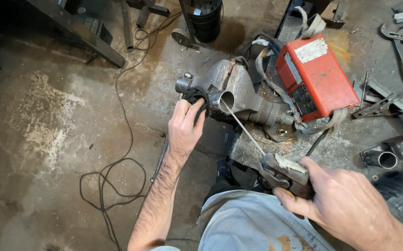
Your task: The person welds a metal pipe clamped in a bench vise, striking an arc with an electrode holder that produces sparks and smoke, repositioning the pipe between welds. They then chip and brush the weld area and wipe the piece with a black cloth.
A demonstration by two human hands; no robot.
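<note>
My left hand point(185, 126) grips a black rag or glove point(195, 95) pressed against the end of a short metal pipe point(223, 99) clamped in a grey bench vise point(243, 93). My right hand point(345, 202) is closed around a worn electrode holder point(285, 173). A thin welding rod point(243, 128) runs from the holder up to the rim of the pipe's open mouth. My grey-trousered knee point(252, 223) shows at the bottom.
A red welding machine point(315, 76) with a strap sits right of the vise. Black cable point(122, 139) loops over the stained concrete floor at left. Cut metal tubes point(387, 158) and scrap bars point(387, 100) lie at right. A black bucket point(206, 18) stands at the top.
</note>
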